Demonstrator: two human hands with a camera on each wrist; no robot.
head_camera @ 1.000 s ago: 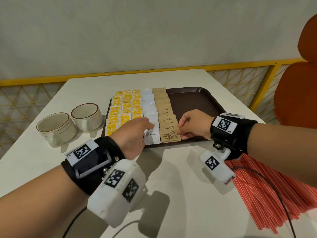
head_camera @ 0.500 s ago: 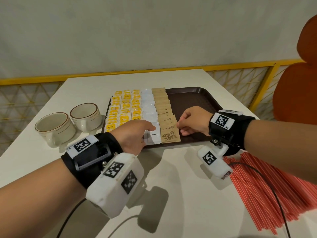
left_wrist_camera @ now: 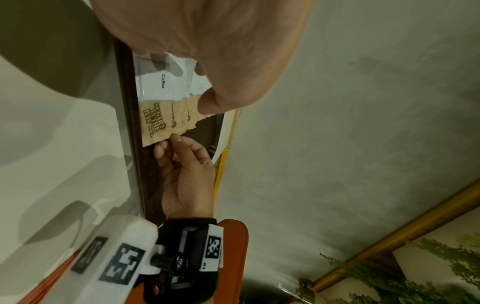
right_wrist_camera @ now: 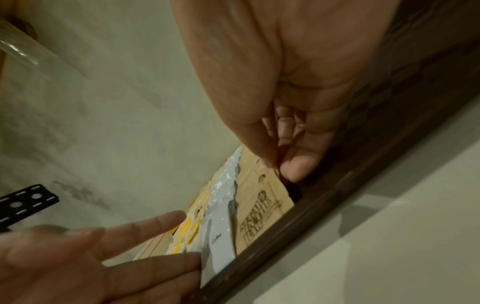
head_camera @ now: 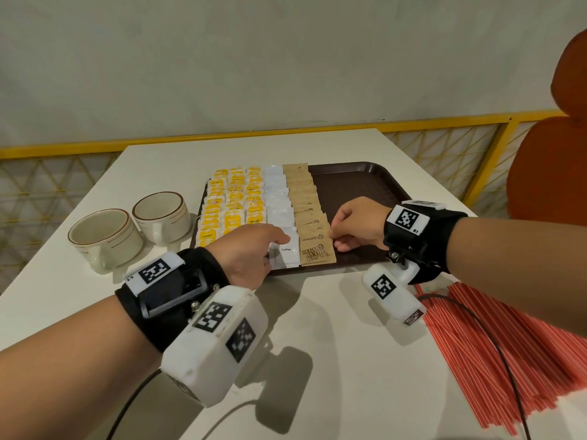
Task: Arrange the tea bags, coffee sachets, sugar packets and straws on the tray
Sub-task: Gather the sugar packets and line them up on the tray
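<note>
the left hand (head_camera: 251, 254) hides the near tea bags (head_camera: 233, 201) and part of the front coffee sachet (head_camera: 287, 250), its straight fingers resting there. the right hand (head_camera: 357, 228) pinches the edge of a brown sugar packet (head_camera: 313, 231) in the row on the tray (head_camera: 359, 185). straws (head_camera: 508, 354) run off frame on the white bench (head_camera: 333, 376). two cups (head_camera: 127, 228) stand left of the tray, near a grey wall.
</note>
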